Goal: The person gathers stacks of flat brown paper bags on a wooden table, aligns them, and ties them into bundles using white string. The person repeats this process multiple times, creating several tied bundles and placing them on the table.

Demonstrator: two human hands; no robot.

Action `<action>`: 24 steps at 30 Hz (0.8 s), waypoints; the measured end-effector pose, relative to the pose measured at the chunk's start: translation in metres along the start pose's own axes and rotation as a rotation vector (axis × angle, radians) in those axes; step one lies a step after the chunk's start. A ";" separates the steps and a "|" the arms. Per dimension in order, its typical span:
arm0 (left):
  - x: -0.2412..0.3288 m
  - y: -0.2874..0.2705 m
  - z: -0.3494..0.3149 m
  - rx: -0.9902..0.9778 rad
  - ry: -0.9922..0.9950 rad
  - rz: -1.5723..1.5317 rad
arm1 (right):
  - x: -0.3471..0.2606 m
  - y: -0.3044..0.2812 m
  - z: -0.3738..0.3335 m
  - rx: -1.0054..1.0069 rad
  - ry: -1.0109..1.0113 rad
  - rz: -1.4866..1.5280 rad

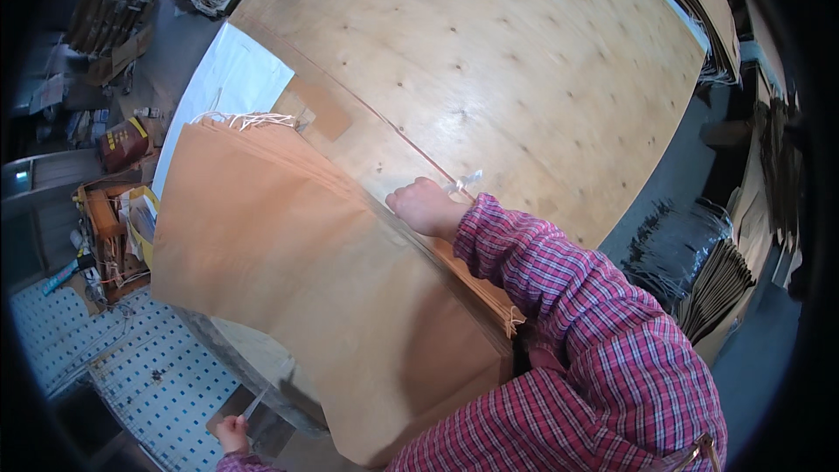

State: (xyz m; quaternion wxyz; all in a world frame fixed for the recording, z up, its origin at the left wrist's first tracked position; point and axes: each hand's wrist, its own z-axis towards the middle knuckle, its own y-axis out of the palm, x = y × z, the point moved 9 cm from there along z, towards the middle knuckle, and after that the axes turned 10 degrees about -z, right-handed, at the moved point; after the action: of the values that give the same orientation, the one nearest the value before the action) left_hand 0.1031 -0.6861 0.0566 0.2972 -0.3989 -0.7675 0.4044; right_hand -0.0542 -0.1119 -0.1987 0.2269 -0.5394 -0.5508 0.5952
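Observation:
A thick stack of brown paper sheets or bags (288, 245) lies across the near edge of the wooden table. White strings (253, 119) stick out of its far left end, and more cords (513, 322) show at its right edge. My right hand (426, 208) is closed in a fist at the stack's far edge; whatever its fingers hold is hidden. Beside that wrist lies a clear, crumpled piece of plastic (468, 182). Low at the left, beyond the stack's near side, my left hand (233, 433) pinches a thin whitish strip (256, 404).
The pale plywood tabletop (524, 61) has a dark seam running across it. A white sheet (223, 79) hangs over its left corner. Bundles of brown bags (717, 288) stand on the right. At the left sit an orange crate (109, 218) and a dotted white surface (157, 367).

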 end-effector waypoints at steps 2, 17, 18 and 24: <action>0.074 -0.034 -0.018 -0.080 -0.022 0.064 | 0.001 0.001 -0.002 0.017 -0.003 -0.003; 0.422 0.289 0.064 -0.892 0.131 -0.934 | 0.023 -0.003 -0.024 0.075 0.067 0.286; 0.419 0.289 0.065 -0.901 0.169 -0.921 | 0.023 -0.005 -0.025 0.098 0.058 0.278; 0.429 0.302 0.067 -0.667 0.343 -0.775 | 0.047 -0.006 -0.029 0.183 0.249 0.730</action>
State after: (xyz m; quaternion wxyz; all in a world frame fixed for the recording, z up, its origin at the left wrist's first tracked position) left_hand -0.0538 -0.2396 -0.1784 0.4027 -0.2194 -0.8858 -0.0714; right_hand -0.0451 -0.0575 -0.2059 0.1128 -0.7452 -0.2358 0.6135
